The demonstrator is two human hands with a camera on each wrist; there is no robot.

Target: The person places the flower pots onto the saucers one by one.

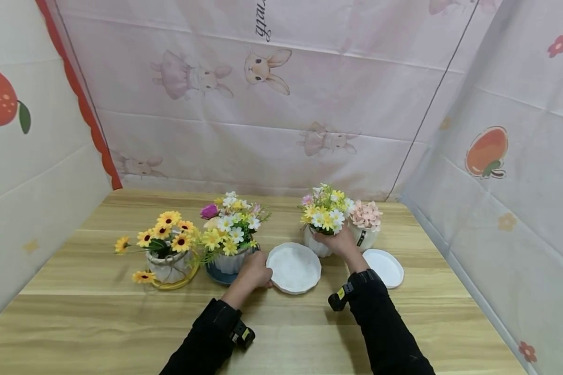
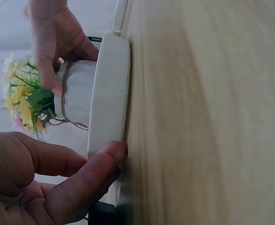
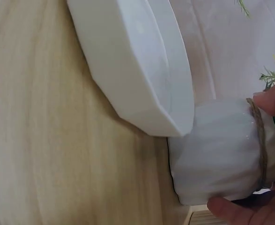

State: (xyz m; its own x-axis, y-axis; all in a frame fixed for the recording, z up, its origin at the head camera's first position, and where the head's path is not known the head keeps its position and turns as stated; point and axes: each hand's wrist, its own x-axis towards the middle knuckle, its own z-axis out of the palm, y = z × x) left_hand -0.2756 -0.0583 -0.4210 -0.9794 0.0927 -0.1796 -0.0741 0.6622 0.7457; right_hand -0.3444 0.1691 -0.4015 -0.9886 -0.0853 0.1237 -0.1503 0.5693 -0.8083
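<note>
A white faceted saucer (image 1: 294, 268) lies on the wooden table, and my left hand (image 1: 254, 272) pinches its left edge between thumb and fingers. Just right of it, my right hand (image 1: 340, 241) grips a white flowerpot (image 3: 217, 150) near its top, where twine runs round it. Yellow and white artificial daisies (image 1: 326, 213) fill this pot. In the right wrist view the pot is upright behind the saucer's rim; whether its base touches the table I cannot tell. The left wrist view shows my fingertips (image 2: 111, 150) at the saucer's side wall.
At left, a sunflower pot (image 1: 169, 266) stands on a yellow saucer (image 1: 178, 284). Beside my left hand, a mixed-flower pot (image 1: 227, 263) sits on a blue saucer (image 1: 218, 276). A pink-flower pot (image 1: 367, 237) stands behind my right hand, near another white saucer (image 1: 386, 268).
</note>
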